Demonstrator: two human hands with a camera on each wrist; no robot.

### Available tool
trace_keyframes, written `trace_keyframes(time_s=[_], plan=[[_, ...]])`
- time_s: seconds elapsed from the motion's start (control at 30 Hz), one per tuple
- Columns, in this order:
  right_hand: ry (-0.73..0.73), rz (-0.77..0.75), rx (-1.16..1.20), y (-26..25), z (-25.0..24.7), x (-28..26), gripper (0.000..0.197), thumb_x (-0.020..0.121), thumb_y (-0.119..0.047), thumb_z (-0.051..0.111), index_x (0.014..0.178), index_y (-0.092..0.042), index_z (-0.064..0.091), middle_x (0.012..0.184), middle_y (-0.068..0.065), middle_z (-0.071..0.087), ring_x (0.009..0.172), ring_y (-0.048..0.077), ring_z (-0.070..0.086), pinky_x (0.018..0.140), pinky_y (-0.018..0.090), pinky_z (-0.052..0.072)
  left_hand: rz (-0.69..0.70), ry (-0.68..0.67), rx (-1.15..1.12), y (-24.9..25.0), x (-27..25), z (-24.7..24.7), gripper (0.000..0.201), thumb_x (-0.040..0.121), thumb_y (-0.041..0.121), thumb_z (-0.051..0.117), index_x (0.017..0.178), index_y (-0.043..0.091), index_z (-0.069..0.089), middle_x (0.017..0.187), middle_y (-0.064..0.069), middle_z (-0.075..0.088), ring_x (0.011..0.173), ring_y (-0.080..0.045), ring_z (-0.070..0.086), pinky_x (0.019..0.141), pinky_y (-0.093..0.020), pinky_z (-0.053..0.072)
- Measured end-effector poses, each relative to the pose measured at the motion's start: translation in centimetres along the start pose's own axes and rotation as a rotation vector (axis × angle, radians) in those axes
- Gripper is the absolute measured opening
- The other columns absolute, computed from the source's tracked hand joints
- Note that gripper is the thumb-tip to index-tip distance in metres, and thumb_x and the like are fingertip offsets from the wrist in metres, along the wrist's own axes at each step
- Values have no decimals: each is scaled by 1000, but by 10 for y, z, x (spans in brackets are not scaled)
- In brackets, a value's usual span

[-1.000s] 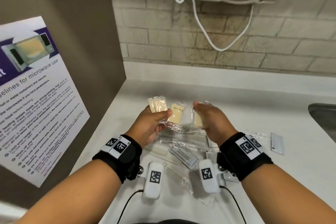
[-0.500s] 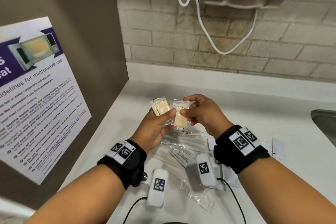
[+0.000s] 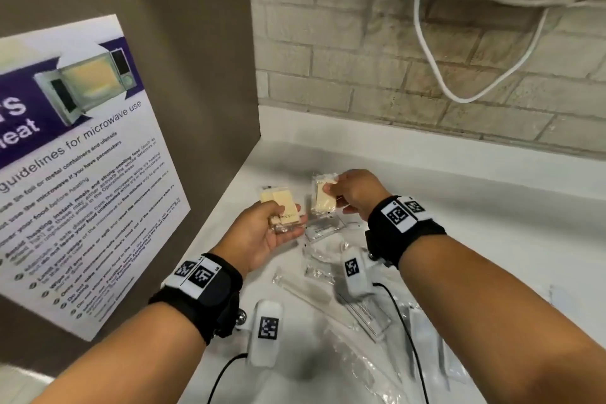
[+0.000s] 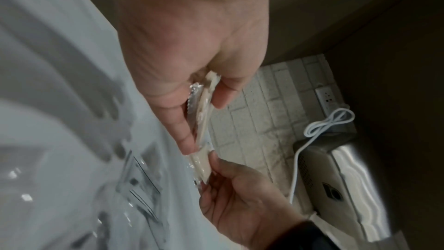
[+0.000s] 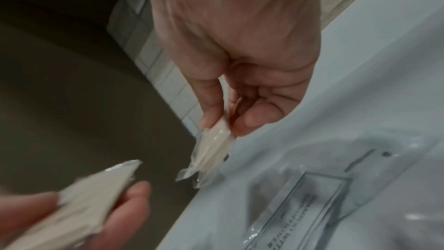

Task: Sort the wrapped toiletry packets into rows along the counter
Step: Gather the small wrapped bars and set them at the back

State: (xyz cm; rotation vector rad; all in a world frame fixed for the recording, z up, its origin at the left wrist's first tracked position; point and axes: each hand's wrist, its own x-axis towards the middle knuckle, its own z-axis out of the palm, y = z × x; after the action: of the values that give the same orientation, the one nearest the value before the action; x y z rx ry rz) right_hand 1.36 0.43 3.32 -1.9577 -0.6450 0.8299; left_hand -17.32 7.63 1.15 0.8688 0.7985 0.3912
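On the far left a microwave poster (image 3: pixel 75 154) leans against the brown side panel and plays no part in the sorting. Next comes the left hand (image 3: pixel 262 236), palm up, its thumb clamping a small stack of cream soap packets (image 3: pixel 282 207) onto the curled fingers (image 4: pixel 185 130). Two overlapping packets can be counted there; a third may hide beneath, I cannot tell. Holding them fanned probably keeps like items together until a row is laid.

Just right of that, apart from the stack, the right hand (image 3: pixel 354 197) pinches a single soap packet (image 3: pixel 323 198) between thumb and fingers (image 5: pixel 211 105), hanging it upright above the tabletop (image 3: pixel 475 213). That looks like the next one either to join the stack or be set down.

Below and between the forearms lies the unsorted pile (image 3: pixel 347 282): clear wrapped sachets and long sleeves, at least five, too overlapped and blurred for an exact count. No row is formed yet.
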Motion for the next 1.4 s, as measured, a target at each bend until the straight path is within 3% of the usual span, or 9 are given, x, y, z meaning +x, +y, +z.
trace_keyframes(time_s=[0.2, 0.37, 0.5, 0.67, 0.83, 1.03, 1.17, 1.27, 1.4], plan=[[-144, 63, -537, -14, 49, 59, 43, 93, -36, 58, 59, -9, 56, 49, 1, 60, 63, 22, 59, 77, 32, 50, 77, 72, 42, -1, 13, -36, 29, 93, 2, 54, 121, 6, 52, 98, -20, 70, 86, -38, 67, 77, -43, 58], [-86, 74, -918, -9, 65, 72, 35, 87, -40, 62, 73, -8, 59, 79, 6, 64, 87, 24, 63, 74, 27, 48, 120, 86, 26, 2, 24, -49, 24, 88, 4, 62, 111, 11, 59, 80, -6, 75, 70, -24, 71, 67, -33, 59], [36, -93, -437, -9, 53, 67, 44, 84, -32, 67, 120, -8, 56, 109, 5, 63, 96, 24, 61, 77, 30, 47, 123, 66, 82, 3, 30, -47, 22, 84, 12, 69, 105, 15, 61, 76, -1, 75, 70, -24, 68, 66, -31, 56], [-412, -182, -83, -27, 36, 29, 28, 80, -16, 74, 106, -22, 64, 76, -2, 62, 60, 11, 52, 51, 22, 36, 120, -1, 182, 9, 39, -30, 31, 83, 14, 72, 112, 14, 60, 84, -4, 74, 72, -24, 66, 62, -30, 54], [-265, -158, 209, -14, 27, 21, 24, 81, 8, 65, 90, -14, 60, 75, 3, 61, 52, 12, 59, 46, 24, 48, 143, -59, 133, 17, 47, -15, 30, 83, -4, 67, 106, 13, 57, 85, -6, 71, 65, -18, 70, 55, -24, 57], [-298, -129, -209, -8, 24, 17, 21, 74, 2, 73, 79, -14, 61, 58, -3, 57, 48, 11, 50, 44, 21, 39, 183, 13, 198, 27, 68, -6, 28, 84, 2, 67, 109, 11, 57, 84, -5, 65, 66, -16, 65, 49, -23, 52], [-113, 28, -8, -13, 34, 37, 23, 85, 4, 63, 67, -7, 55, 63, 15, 58, 56, 27, 56, 59, 38, 55, 135, 153, 93, 32, 79, -17, 14, 97, 11, 47, 109, 9, 53, 91, -12, 70, 85, -24, 70, 80, -37, 57], [-105, 142, 76, -5, 44, 52, 17, 86, 0, 64, 73, -8, 56, 75, 13, 61, 66, 26, 62, 78, 42, 59, 103, 146, 100, 29, 76, -29, 15, 97, 11, 45, 109, 9, 53, 94, -15, 71, 95, -29, 70, 90, -43, 54], [-69, 184, -153, -3, 54, 51, 16, 89, -17, 59, 103, -9, 63, 83, 4, 59, 89, 23, 63, 78, 30, 53, 134, 123, 122, 24, 73, -34, 9, 95, 11, 55, 101, 17, 58, 92, -7, 71, 83, -22, 68, 75, -33, 53]])
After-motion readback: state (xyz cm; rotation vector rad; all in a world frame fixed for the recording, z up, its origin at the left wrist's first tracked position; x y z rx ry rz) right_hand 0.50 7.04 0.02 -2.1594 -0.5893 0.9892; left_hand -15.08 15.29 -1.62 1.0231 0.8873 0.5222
